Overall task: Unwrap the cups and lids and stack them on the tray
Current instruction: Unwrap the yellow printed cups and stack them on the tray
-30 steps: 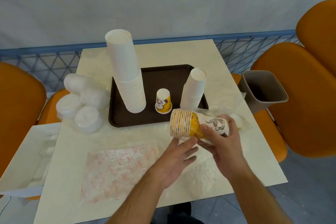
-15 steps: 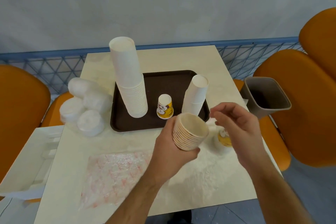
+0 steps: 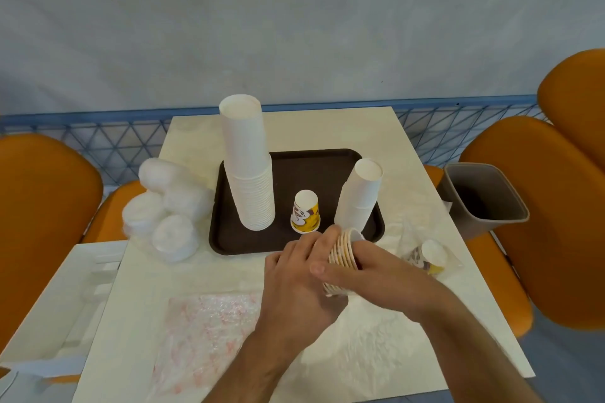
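Pale table (image 3: 376, 141) — both hands' grip on sideways cup stack (image 3: 343, 258), mouth rightward

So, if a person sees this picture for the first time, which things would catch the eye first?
Most likely the tall stack of white cups standing upside down at the left of the brown tray, with a shorter white stack at its right. Next, in front of the tray, the left hand and right hand both hold a small stack of printed cups. Orange chairs flank the table.
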Motion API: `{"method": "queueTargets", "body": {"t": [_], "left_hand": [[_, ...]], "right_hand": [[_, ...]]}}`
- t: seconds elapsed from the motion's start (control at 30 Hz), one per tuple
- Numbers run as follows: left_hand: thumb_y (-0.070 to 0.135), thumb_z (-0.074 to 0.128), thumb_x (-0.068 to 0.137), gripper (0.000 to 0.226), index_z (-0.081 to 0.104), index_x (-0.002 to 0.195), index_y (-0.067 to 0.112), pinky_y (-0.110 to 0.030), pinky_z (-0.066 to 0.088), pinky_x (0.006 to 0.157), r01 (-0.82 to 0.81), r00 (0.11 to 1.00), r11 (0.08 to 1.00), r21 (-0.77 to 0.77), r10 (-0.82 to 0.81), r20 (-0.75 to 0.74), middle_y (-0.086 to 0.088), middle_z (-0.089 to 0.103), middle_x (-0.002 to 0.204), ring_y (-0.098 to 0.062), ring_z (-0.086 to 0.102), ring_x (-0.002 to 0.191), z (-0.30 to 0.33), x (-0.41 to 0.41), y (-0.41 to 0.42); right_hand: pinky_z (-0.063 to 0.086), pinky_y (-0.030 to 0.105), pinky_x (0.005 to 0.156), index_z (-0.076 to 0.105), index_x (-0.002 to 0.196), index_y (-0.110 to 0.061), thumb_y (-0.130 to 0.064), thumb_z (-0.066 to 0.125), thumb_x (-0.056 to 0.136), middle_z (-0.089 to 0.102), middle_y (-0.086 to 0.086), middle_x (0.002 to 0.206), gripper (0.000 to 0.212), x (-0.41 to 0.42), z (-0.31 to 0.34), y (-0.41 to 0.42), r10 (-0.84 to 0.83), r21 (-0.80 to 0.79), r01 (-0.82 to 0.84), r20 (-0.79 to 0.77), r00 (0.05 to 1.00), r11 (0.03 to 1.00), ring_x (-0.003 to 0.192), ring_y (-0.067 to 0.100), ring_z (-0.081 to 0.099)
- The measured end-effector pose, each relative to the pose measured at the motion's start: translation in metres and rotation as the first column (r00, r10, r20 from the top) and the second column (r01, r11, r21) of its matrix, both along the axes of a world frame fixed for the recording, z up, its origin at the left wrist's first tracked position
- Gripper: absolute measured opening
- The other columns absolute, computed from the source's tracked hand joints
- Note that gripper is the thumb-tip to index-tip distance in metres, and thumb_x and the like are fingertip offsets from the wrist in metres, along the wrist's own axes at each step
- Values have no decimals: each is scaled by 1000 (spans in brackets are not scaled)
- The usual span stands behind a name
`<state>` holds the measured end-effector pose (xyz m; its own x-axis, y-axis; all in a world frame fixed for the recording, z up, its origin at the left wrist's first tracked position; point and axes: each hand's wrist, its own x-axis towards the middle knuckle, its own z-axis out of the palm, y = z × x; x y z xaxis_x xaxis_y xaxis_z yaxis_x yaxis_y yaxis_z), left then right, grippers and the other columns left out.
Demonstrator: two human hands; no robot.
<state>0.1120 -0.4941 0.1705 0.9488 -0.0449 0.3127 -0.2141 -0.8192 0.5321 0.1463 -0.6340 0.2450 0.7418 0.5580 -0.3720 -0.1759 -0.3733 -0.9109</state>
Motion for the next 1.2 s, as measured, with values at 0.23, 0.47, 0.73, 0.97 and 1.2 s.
{"method": "queueTargets", "body": {"t": [0.23,0.47,0.73,0.97,1.2], "left_hand": [[45,77,67,87,29,139,40,-39,46,97,-21,996,999,36,24,-82,10,58,130,-15,56,117,-1,-2,15],[57,66,70,81,33,141,40,-35,51,92,-107,980,994,35,112,-165,15,55,125,-10,55,110,-11,6,29],[59,68,71,85,28,144,41,-35,51,96,-93,982,995,37,98,-162,16,52,131,-8,53,115,-11,4,33],[56,68,65,86,29,140,42,-33,48,94,-37,990,999,31,41,-134,14,56,129,-9,56,112,-5,2,24],[59,67,66,89,26,143,42,-35,46,99,-16,991,1000,19,18,-133,13,54,134,-11,53,119,-3,-2,31]], "right_hand": [[43,33,80,76,85,-10,-50,86,68,63,12,100,45,6,-4,-13,-223,192,301,-345,912,934,94,22,60],[38,29,70,64,135,-26,-29,76,80,40,23,100,56,5,-4,-22,-113,424,330,-462,880,843,89,30,39],[50,16,62,68,119,-40,-16,71,91,56,4,79,37,20,-1,-31,-419,64,417,16,908,907,73,14,57],[43,7,72,62,88,-38,-36,76,87,65,-23,84,15,29,-12,-8,-238,-191,304,307,921,933,78,0,64],[47,5,60,74,92,-31,-15,69,93,72,-12,90,17,39,-11,-22,-372,-193,495,449,813,847,77,4,69]]}}
